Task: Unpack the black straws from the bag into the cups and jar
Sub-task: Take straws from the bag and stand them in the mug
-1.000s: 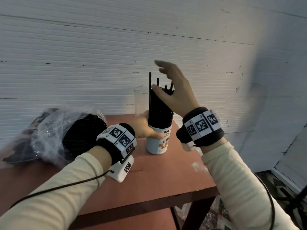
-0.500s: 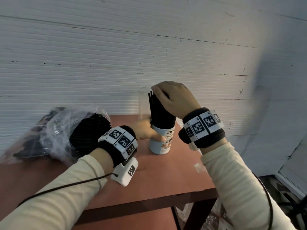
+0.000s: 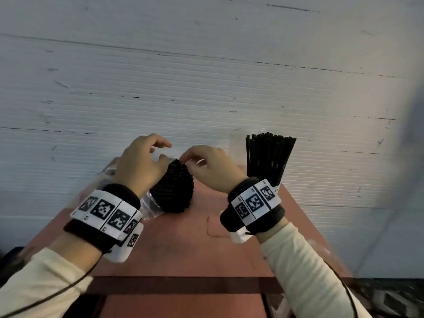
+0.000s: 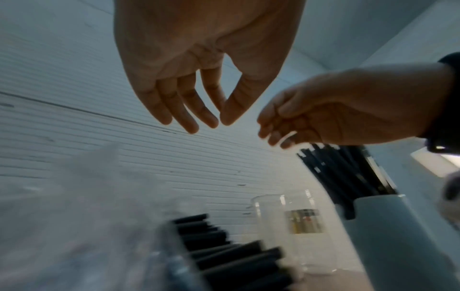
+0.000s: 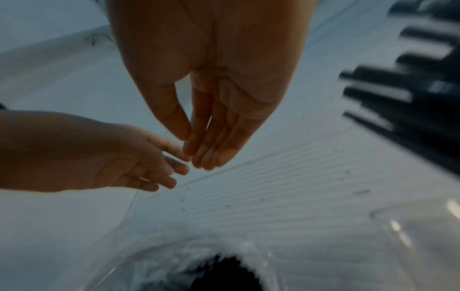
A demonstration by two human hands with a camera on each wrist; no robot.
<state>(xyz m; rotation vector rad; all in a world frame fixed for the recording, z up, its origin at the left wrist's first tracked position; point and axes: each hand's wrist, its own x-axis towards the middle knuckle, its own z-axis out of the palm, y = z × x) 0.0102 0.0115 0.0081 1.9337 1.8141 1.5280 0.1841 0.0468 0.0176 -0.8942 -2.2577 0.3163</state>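
Observation:
A clear plastic bag lies on its side on the red table, packed with black straws whose ends face me. My left hand hovers over the bag mouth, fingers relaxed and holding nothing, as the left wrist view also shows. My right hand reaches to the same spot with thumb and fingers together, pinching the bag's thin plastic edge. At the right stands a white cup full of upright black straws. A clear jar stands behind it.
A white ribbed wall runs close behind the table. The table's front edge lies just below my wrists, and its right edge is near the cup. Bare red tabletop lies between the bag and the cup.
Both hands left the white cup and moved left to the bag's mouth. The straws in the cup now stand level, with no hand on them. My view has shifted left and closer.

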